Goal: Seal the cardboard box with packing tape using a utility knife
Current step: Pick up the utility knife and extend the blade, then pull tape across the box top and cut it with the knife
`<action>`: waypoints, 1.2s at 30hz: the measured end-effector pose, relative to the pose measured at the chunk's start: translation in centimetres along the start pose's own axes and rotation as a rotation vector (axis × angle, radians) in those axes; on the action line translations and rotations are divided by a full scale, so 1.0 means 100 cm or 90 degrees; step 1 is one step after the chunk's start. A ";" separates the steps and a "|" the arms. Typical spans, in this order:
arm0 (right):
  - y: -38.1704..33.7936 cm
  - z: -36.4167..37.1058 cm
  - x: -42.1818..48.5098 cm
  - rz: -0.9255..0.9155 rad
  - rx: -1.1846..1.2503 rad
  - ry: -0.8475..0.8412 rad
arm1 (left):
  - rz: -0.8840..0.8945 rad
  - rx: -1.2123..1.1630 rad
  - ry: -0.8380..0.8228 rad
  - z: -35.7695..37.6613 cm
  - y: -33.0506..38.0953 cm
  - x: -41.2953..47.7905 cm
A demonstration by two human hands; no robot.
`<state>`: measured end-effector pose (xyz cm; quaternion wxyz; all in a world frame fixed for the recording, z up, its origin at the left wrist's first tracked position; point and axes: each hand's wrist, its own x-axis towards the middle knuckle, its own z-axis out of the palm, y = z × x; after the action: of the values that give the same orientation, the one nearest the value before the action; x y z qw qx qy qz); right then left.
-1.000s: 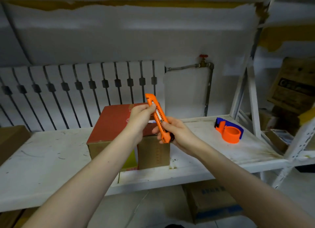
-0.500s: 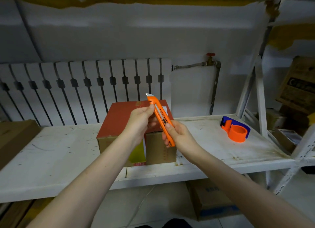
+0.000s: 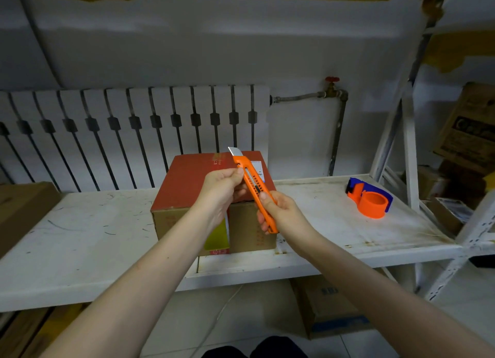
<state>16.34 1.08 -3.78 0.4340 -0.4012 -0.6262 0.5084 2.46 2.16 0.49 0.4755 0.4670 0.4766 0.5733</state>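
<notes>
An orange utility knife (image 3: 253,187) is held up in front of me, tip pointing up and left, with a short silver blade showing at its top end. My right hand (image 3: 278,213) grips its lower handle, thumb on the slider. My left hand (image 3: 223,187) pinches the knife's upper part. Behind both hands a cardboard box (image 3: 187,194) with a red top stands shut on the white shelf (image 3: 80,239). An orange and blue tape dispenser (image 3: 371,201) lies on the shelf to the right, away from both hands.
A white radiator (image 3: 120,132) lines the wall behind the shelf. A brown box (image 3: 21,210) sits at the shelf's left end. More cardboard boxes (image 3: 471,132) are stacked on the right, and another box (image 3: 329,306) lies on the floor below. A white rack upright (image 3: 409,143) stands beside the dispenser.
The silver blade has slid out of the knife's tip; a second ago none showed. Both hands stayed on the knife in front of the box.
</notes>
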 end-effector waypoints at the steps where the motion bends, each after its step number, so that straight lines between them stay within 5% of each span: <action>1: 0.000 -0.001 0.001 0.022 0.029 -0.032 | -0.003 0.008 -0.005 -0.001 0.000 0.000; 6: -0.004 -0.003 0.010 0.014 0.018 -0.075 | -0.029 0.041 -0.024 -0.012 0.003 0.001; 10: -0.004 -0.007 0.029 -0.017 -0.101 0.051 | 0.049 0.300 0.189 -0.037 -0.008 0.003; 13: 0.001 -0.007 0.045 -0.086 -0.327 0.105 | -0.065 0.424 0.279 -0.049 -0.023 -0.004; 18: 0.005 0.011 0.062 -0.137 -0.499 0.014 | -0.235 0.131 0.179 -0.048 -0.049 -0.016; 22: 0.014 0.023 0.069 -0.130 -0.515 -0.082 | -0.195 0.016 0.137 -0.043 -0.056 -0.025; 31: 0.015 0.021 0.081 -0.144 -0.589 -0.189 | -0.029 0.127 0.183 -0.039 -0.080 -0.039; 36: 0.013 0.022 0.088 -0.092 -0.566 -0.198 | -0.062 0.134 0.196 -0.040 -0.097 -0.046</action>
<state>11.66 8.97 -4.09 0.1556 -0.4221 -0.8671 0.2137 -0.03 -1.90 -9.94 0.3726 0.3977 0.6230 0.5611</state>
